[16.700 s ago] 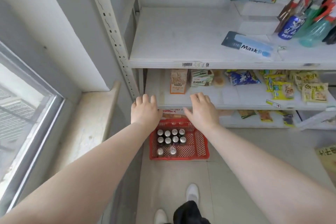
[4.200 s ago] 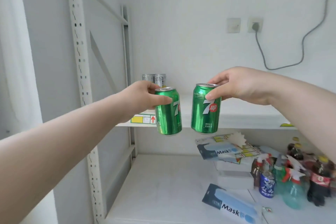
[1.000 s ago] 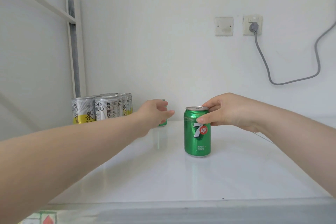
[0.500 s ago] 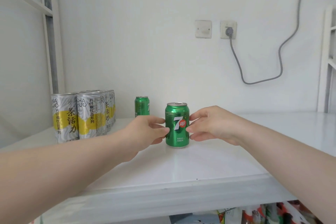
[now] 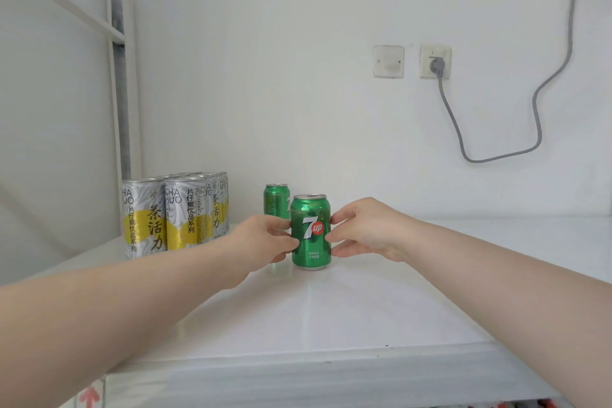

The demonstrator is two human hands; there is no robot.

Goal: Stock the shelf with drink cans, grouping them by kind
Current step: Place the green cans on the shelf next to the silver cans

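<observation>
Left forearm (image 5: pixel 132 301) and right forearm (image 5: pixel 496 278) are bare along all I see; my left hand (image 5: pixel 265 238) and right hand (image 5: pixel 367 230) are bare too.

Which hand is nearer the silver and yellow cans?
Left. The left hand holds the front green can on the side facing the silver and yellow cans; the right hand holds its opposite side.

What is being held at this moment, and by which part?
The front 7up can, upright on the shelf: the left hand and right hand grip its opposite sides at mid-height with their fingertips.
</observation>
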